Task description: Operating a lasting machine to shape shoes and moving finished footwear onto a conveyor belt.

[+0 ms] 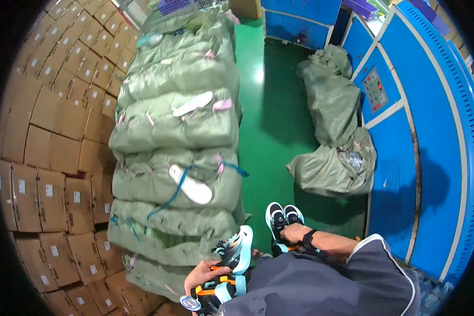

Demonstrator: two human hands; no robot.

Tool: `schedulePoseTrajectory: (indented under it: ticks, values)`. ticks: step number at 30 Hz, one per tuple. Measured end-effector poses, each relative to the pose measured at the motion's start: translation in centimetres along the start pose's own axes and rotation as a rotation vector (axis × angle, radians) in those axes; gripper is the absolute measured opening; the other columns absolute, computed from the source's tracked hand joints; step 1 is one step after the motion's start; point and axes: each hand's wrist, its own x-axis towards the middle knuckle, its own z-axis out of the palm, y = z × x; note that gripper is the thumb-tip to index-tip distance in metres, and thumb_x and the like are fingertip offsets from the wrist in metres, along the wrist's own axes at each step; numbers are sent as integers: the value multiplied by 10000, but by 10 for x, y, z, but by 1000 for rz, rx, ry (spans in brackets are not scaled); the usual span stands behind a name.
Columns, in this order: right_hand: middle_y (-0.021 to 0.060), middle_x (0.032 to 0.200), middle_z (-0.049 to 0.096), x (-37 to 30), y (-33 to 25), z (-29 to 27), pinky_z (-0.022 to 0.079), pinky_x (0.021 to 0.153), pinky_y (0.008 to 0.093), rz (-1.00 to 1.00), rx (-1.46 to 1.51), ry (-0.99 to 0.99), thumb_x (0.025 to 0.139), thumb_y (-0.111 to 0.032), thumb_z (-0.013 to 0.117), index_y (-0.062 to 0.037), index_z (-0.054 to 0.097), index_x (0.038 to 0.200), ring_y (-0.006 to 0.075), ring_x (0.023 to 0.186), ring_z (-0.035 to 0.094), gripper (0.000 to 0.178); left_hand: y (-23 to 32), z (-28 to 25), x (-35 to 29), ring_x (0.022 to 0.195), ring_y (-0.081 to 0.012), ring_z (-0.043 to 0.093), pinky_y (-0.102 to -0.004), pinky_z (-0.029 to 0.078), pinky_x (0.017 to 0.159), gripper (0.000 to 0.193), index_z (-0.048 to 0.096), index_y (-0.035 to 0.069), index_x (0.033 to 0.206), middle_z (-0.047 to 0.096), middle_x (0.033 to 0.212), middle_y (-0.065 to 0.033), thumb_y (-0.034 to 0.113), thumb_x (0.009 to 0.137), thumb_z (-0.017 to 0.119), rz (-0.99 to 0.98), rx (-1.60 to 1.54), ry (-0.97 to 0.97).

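Note:
On the left, my left hand (201, 275) is closed on a sneaker (237, 252) with a pale blue and white sole and black upper. More black sneaker parts (221, 291) with orange tabs and pale blue trim sit under and beside that hand, against my dark clothing. My right hand (295, 233), below a black wristband, is closed at the heel end of a pair of black sneakers (277, 218) with white sole edges. My right fingers are partly hidden by the shoes and the arm.
Stuffed green woven sacks (174, 126) form a long row at left, with two white insoles (190, 185) on top. Brown cartons (58, 147) are stacked behind them. Green sacks (332, 105) lean by a blue machine (389, 174) at right. Green floor (263, 137) runs between.

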Motion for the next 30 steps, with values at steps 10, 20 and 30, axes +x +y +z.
schedulePoseTrajectory:
  ticks: [10, 20, 30]
  values:
    - [196, 951, 697, -50, 65, -213, 553, 733, 439, 141, 105, 72, 676, -49, 700, -13, 662, 960, 352, 923, 678, 288, 211, -44, 126, 834, -59, 595, -225, 482, 755, 274, 699, -20, 1075, 706, 934, -13, 166, 875, 722, 179, -22, -235]
    - [206, 971, 683, -26, 185, -428, 538, 773, 449, 421, 160, 265, 725, -115, 683, -19, 652, 1002, 363, 968, 657, 295, 460, -156, 304, 800, -54, 567, -235, 464, 701, 273, 706, -14, 1019, 685, 858, 1, 225, 887, 710, 368, 158, -504]
    - [191, 856, 691, 24, 337, -689, 537, 697, 434, 344, 77, 346, 713, -114, 693, -20, 679, 936, 340, 844, 681, 242, 697, -241, 452, 782, -58, 555, -230, 439, 682, 267, 709, -1, 989, 648, 816, 11, 246, 887, 712, 486, 291, -504]
